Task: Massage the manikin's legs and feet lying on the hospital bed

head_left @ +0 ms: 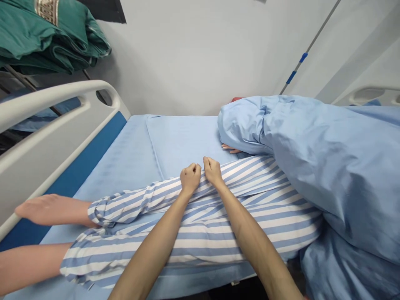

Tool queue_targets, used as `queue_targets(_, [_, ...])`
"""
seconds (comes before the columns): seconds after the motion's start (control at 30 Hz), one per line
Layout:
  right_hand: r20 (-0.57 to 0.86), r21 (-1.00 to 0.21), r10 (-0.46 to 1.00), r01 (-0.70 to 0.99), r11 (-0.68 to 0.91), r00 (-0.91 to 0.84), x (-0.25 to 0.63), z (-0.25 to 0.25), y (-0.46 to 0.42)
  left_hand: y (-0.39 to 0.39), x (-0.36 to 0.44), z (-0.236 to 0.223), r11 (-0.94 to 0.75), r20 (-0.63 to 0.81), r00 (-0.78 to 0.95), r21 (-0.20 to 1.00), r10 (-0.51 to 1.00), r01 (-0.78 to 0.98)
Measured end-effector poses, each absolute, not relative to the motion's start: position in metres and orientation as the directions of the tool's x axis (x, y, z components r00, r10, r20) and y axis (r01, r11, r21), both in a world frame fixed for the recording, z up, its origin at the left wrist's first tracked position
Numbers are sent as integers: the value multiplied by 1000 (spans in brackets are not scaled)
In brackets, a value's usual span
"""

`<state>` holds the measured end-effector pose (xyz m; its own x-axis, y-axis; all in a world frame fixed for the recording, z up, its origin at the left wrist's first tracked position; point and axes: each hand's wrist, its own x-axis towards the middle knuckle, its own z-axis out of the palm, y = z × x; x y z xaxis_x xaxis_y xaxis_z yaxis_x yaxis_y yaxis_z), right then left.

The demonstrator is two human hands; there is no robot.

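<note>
Although both bare forearms come in from the bottom of the view, they converge on one spot: the left hand (190,178) and the right hand (213,171) sit just beside each other, each closed in a tight grip on a fold of the striped pyjama trousers (200,237) (blue and white bands, bunched where the fingers pinch). The trousers lie across the hospital bed (184,141) on a figure stretched out on its light blue sheet, with the two bare feet (53,209) reaching toward the left of the view. A heaped blue quilt (315,166) covers the figure's upper part, and a small hand (230,148) shows from under its edge, resting on the sheet. A white bed rail (53,112) runs along the near left side above a dark blue mattress edge (71,175), and a second rail (365,95) shows at the far right. Beyond the left rail, folded green cloth (46,37) sits on a rack. A red item (236,99) peeks out behind the quilt (too little shows to tell what it is), and a metal pole with blue tape (300,62) leans along the wall.
</note>
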<state>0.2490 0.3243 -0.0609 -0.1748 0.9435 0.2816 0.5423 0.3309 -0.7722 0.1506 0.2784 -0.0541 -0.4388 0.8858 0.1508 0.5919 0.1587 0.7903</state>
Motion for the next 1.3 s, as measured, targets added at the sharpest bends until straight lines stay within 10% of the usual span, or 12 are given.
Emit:
queue_targets(0.2, [283, -905, 956, 307, 294, -81, 249, -62, 335, 275, 164, -47, 56, 155, -355, 853, 922, 519])
queue_targets(0.37, [267, -920, 961, 279, 276, -73, 248, -68, 337, 277, 168, -57, 162, 127, -311, 640, 942, 751])
queue_targets(0.83, [103, -447, 914, 802, 396, -393, 270, -25, 336, 313, 151, -50, 185, -55, -199, 664, 978, 724])
queue_targets(1.3, [97, -498, 959, 821, 279, -267, 271, -40, 339, 302, 155, -46, 146, 167, -393, 745, 904, 651])
